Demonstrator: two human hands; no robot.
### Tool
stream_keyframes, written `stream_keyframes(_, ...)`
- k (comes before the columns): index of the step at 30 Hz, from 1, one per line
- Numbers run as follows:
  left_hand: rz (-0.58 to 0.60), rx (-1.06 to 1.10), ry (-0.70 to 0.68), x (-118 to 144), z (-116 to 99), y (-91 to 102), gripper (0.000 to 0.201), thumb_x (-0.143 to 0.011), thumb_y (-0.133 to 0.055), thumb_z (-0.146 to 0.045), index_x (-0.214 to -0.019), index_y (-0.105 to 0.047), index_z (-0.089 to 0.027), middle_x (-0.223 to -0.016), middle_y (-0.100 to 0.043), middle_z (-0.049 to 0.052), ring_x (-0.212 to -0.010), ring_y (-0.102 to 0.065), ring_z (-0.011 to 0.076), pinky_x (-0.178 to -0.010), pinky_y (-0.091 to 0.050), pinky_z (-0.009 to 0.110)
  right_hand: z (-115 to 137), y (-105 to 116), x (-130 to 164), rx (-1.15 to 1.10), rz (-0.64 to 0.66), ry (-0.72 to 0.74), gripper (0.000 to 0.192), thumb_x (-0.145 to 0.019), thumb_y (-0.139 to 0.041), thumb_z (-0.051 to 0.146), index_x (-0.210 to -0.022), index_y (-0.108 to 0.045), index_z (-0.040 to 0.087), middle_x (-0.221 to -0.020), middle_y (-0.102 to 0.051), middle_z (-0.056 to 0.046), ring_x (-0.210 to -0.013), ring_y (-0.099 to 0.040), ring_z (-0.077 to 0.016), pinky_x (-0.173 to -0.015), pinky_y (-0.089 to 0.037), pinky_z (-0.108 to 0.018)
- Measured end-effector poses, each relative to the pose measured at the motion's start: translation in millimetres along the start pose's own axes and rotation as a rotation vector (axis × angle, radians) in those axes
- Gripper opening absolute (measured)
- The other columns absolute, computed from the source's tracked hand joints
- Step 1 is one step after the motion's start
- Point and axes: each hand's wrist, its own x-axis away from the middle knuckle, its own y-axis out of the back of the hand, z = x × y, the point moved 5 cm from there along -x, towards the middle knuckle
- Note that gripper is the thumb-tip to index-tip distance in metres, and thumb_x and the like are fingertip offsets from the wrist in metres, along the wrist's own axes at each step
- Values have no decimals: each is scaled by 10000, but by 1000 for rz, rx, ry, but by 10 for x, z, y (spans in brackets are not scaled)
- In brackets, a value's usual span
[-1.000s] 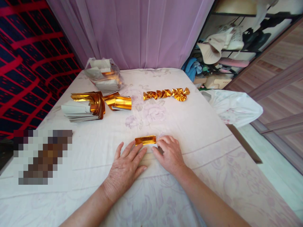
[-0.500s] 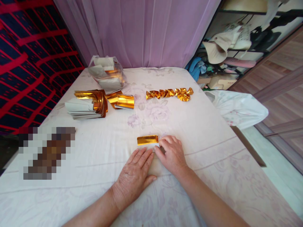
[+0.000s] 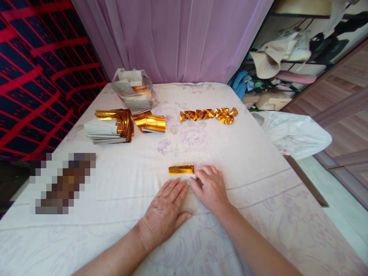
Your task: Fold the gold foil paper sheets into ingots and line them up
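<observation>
A small sheet of gold foil paper [image 3: 181,169], with a pale strip along its near side, lies on the table in front of me. My left hand [image 3: 169,205] rests flat, its fingers stretched out together and the tips pressing on the paper's near edge; the thumb is spread to the side. At the right end, my right hand [image 3: 211,188] pinches the paper's corner between thumb and forefinger, the other fingers curled over. Part of the near edge is hidden under the fingertips.
Behind to the left are a fanned stack of gold paper [image 3: 110,128], loose gold sheets [image 3: 151,122] and a clear plastic bag [image 3: 133,90] of more sheets. Several folded gold pieces [image 3: 208,114] form a row at the back right. A blurred patch covers the left side.
The whole view has shifted slightly, so everything sits a little further right. Both hands stay at the paper with almost no change in pose.
</observation>
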Motion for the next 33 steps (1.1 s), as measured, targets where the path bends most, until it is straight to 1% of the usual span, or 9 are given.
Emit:
stream_keyframes(13,-1,5,-20,-12,3,26,662,-926,-531,-494,-1451,-383,-118,-1434,-529,135,-1358,-450,296,-1145,-351,461,-1,-1,2,7,-7,5,147,-865,-609,274,-735,-580,211,-885,-649,-41,-889,-532,-209,-783,-343,-341)
stream_keyframes(18,-6,23,-5,-4,7,4,660,-933,-521,-485,-1469,-359,-135,-1443,-519,133,-1377,-425,289,-1149,-339,469,-1,-4,-1,13,1,-2,156,-862,-616,275,-726,-580,209,-875,-646,-39,-887,-533,-206,-781,-340,-339)
stream_keyframes(24,5,27,8,-8,10,8,647,-937,-511,-483,-1470,-356,-150,-1437,-526,131,-1372,-432,285,-1152,-328,476,-1,-5,-5,19,11,-4,152,-866,-614,282,-732,-590,212,-879,-646,-39,-889,-532,-208,-777,-341,-341)
stream_keyframes(33,19,19,15,-15,11,5,649,-921,-542,-473,-1452,-380,-138,-1442,-521,132,-1365,-438,297,-1146,-333,481,10,-1,-15,41,21,-9,143,-866,-616,277,-740,-594,213,-886,-650,-42,-889,-532,-214,-766,-340,-350)
